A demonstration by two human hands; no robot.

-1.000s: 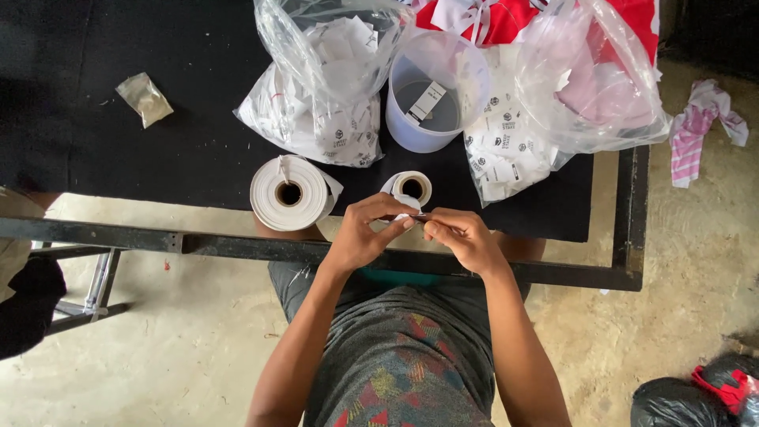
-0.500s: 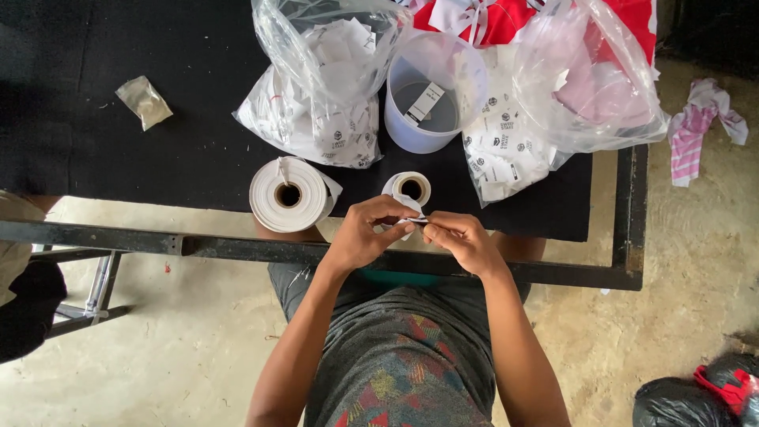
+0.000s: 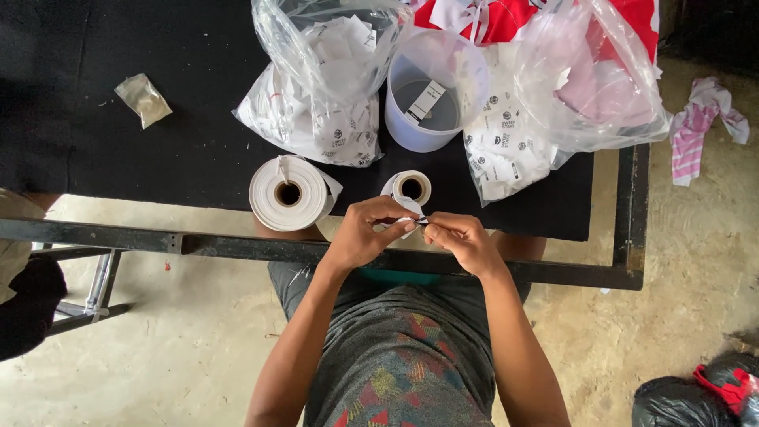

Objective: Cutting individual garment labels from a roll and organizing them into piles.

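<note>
My left hand (image 3: pixel 365 234) and my right hand (image 3: pixel 462 239) meet at the table's near edge, fingertips pinching a small white label (image 3: pixel 411 223) between them. The label comes off a small white roll (image 3: pixel 410 189) standing just beyond my fingers. A larger white label roll (image 3: pixel 289 193) lies to its left on the black table (image 3: pixel 174 150).
A translucent plastic cup (image 3: pixel 435 91) with one label inside stands behind the rolls. Clear plastic bags (image 3: pixel 324 79) of white labels flank it, one over red cloth (image 3: pixel 506 16). A crumpled small packet (image 3: pixel 143 98) lies far left. A striped rag (image 3: pixel 700 119) and black bags (image 3: pixel 688 395) lie on the floor.
Both hands stay together at the table edge, with only slight finger movement on the label. The rolls have not moved.
</note>
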